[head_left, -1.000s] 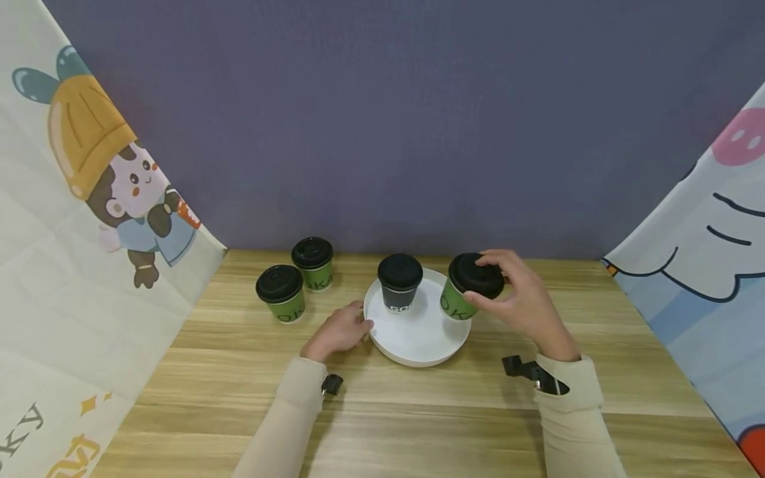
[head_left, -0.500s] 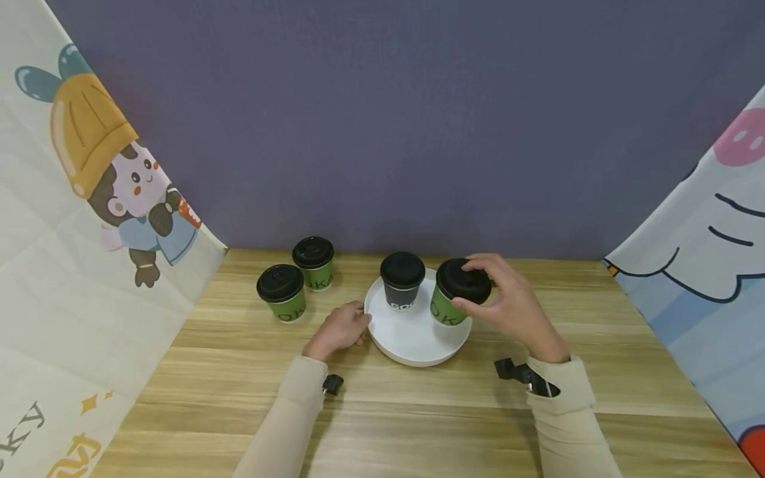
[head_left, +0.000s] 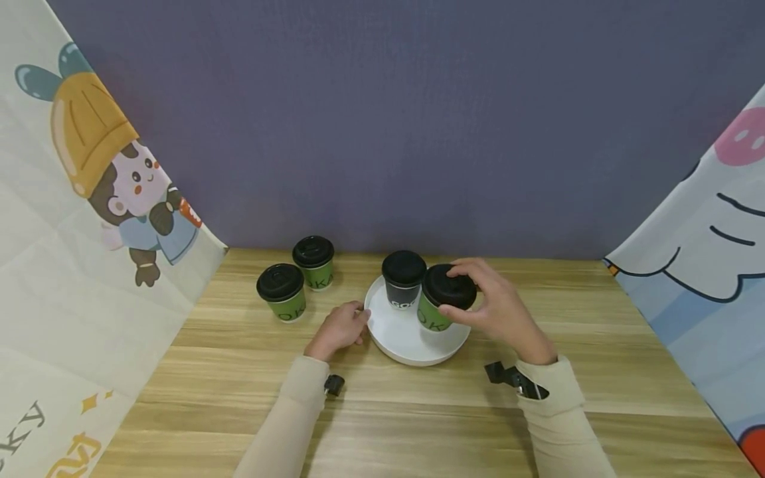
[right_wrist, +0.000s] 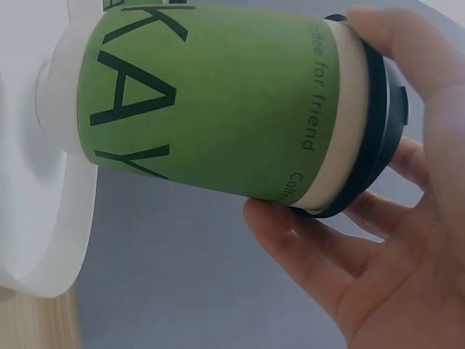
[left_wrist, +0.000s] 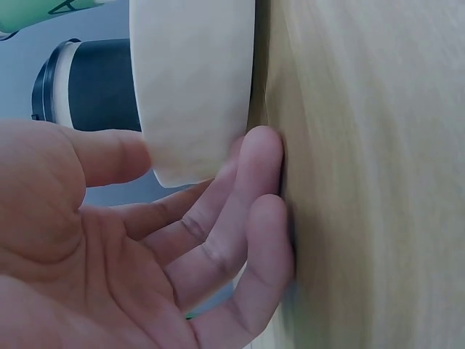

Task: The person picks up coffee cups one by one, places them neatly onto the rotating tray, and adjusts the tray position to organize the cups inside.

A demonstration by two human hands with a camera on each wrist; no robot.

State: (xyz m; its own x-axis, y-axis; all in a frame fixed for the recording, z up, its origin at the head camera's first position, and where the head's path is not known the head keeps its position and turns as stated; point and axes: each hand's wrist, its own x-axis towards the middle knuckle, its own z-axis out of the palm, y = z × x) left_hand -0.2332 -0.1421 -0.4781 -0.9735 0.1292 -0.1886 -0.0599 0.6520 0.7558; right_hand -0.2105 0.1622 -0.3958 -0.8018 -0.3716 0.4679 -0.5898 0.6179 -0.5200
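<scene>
My right hand (head_left: 496, 305) holds a green paper coffee cup (head_left: 433, 315) with a black lid, fingers and thumb around its top. The cup is over the round white tray (head_left: 412, 345), right beside a dark coffee cup (head_left: 402, 295) that stands on it. In the right wrist view the green cup's base (right_wrist: 62, 91) is at the tray's surface; I cannot tell if it bears fully on it. At the tray's left edge, my left hand (head_left: 342, 328) grips the rim, with the thumb (left_wrist: 116, 156) on top and fingers curled against the side near the tabletop.
Two more green lidded cups, a nearer one (head_left: 287, 307) and a farther one (head_left: 319, 273), stand left of the tray on the wooden table (head_left: 406, 425). A dark grey backdrop (head_left: 382, 133) rises behind the table, with printed cloths at both sides.
My right hand has carried the green cup leftward and slightly nearer over the tray, closer to the dark cup. The left hand has stayed at the rim.
</scene>
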